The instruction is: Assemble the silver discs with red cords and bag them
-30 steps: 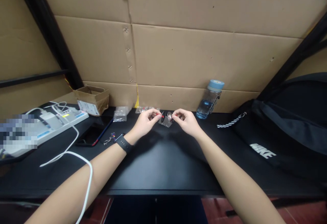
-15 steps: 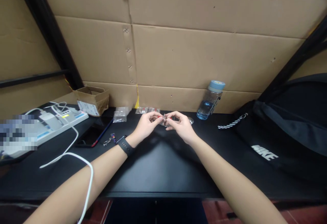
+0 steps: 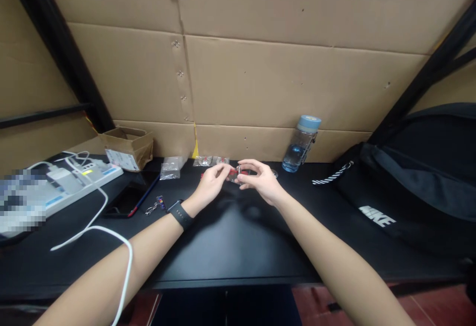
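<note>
Over the black table, my left hand point(image 3: 214, 182), with a dark watch on the wrist, is closed in a pinch at a small red part. My right hand point(image 3: 261, 181) faces it, thumb and fingers closed around the edges of a small round disc point(image 3: 238, 170), shiny and partly clear with red at its middle. The fingers hide much of the disc, and its exact kind cannot be made out. Behind my left hand lie small clear packets point(image 3: 211, 161) holding round pieces with red centres. A clear round piece point(image 3: 275, 173) shows beyond my right hand.
Left are a power strip point(image 3: 107, 173) with white cables, a cardboard box point(image 3: 130, 150), a phone point(image 3: 134, 199), a keychain point(image 3: 155, 206) and plastic bags point(image 3: 171, 167). A water bottle point(image 3: 300, 145) and black backpack point(image 3: 416, 182) stand right. Cardboard point(image 3: 297, 83) walls the back.
My left fingers have drawn slightly left from the disc, and my right fingers have opened wider around it. The whole view has shifted a little.
</note>
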Available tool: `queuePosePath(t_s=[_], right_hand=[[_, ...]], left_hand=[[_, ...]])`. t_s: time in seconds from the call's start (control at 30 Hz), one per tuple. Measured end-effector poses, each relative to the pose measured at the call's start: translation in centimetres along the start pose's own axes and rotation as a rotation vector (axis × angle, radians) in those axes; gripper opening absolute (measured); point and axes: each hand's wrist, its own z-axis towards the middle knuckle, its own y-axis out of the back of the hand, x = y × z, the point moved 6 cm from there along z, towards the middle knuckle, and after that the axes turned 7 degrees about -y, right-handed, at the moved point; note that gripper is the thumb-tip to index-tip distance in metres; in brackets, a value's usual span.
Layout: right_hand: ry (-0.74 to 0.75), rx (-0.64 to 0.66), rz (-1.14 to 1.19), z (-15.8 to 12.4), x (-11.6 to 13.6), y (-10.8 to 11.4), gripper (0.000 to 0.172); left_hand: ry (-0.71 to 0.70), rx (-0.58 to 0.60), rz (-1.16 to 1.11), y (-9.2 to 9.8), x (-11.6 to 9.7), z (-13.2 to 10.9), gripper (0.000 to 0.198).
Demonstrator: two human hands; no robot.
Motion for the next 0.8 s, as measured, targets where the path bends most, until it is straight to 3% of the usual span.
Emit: queuePosePath(t_s=[0.07, 0.13, 0.27, 0.37, 0.43, 0.67, 0.8], right_hand=[[0.088, -0.073, -0.038, 0.1, 1.1, 1.3, 0.051], [0.180, -0.153, -0.125, 0.0, 2.5, 3.0, 0.050], [0.275, -0.279, -0.595, -0.5, 5.0, 5.9, 0.046], [0.259, -0.206, -0.976, -0.9, 5.4, 6.5, 0.037], [0.195, -0.131, -1.109, -1.0, 5.0, 6.6, 0.030], [-0.015, 0.082, -1.268, -1.0, 2.7, 5.4, 0.021], [-0.042, 0.098, -1.326, -0.6, 1.2, 4.7, 0.018]], left_hand=[[-0.068, 0.072, 0.189, -0.7, -0.4, -0.4, 0.042], [-0.150, 0.219, 0.406, -2.1, -0.8, -1.0, 0.042], [-0.200, 0.487, 0.651, -4.5, -0.2, -2.1, 0.054], [-0.195, 0.559, 0.730, -4.8, 0.4, -2.4, 0.055], [-0.202, 0.570, 0.744, -4.7, 0.5, -2.5, 0.053], [-0.213, 0.640, 0.744, -4.7, 0.3, -3.1, 0.048], [-0.205, 0.659, 0.730, -4.8, 0.3, -3.2, 0.048]])
